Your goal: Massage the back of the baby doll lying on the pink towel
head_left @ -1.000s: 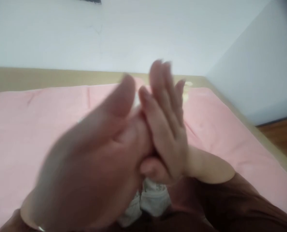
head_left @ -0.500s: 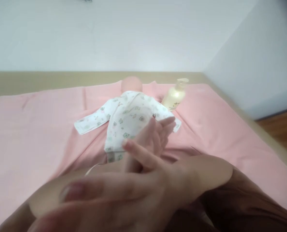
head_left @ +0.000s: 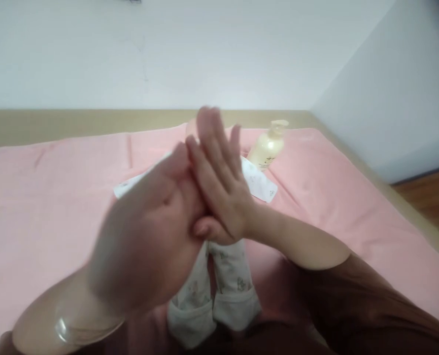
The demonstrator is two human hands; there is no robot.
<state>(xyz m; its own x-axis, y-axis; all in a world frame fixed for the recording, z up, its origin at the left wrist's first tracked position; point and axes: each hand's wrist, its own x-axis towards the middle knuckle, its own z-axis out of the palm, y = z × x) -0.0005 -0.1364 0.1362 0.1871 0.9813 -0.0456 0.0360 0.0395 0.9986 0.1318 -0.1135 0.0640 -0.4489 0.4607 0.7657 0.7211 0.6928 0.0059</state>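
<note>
My left hand [head_left: 149, 241], somewhat blurred, is held flat with its palm against my right hand [head_left: 222, 192]. The right hand's fingers stretch upward, and its thumb lies across the left palm. The left fingertips are partly hidden where the hands meet. Behind and below them a doll in white printed clothes [head_left: 258, 182] lies on a pink sheet [head_left: 326, 197]. Both hands cover its body and most of its head. Its trouser legs [head_left: 234, 291] point toward me, and its sleeves spread to either side.
A pale yellow pump bottle [head_left: 269, 148] leans beside the doll's right-hand sleeve. A clear bangle [head_left: 62, 330] circles my left wrist. Beyond the sheet runs a tan surface edge [head_left: 93, 123] along a white wall [head_left: 204, 59]. Wooden floor [head_left: 429, 197] shows at the right.
My hands have turned over and moved against each other, rising in front of the doll. The trouser legs now show, while its torso is covered. The bottle has stayed put.
</note>
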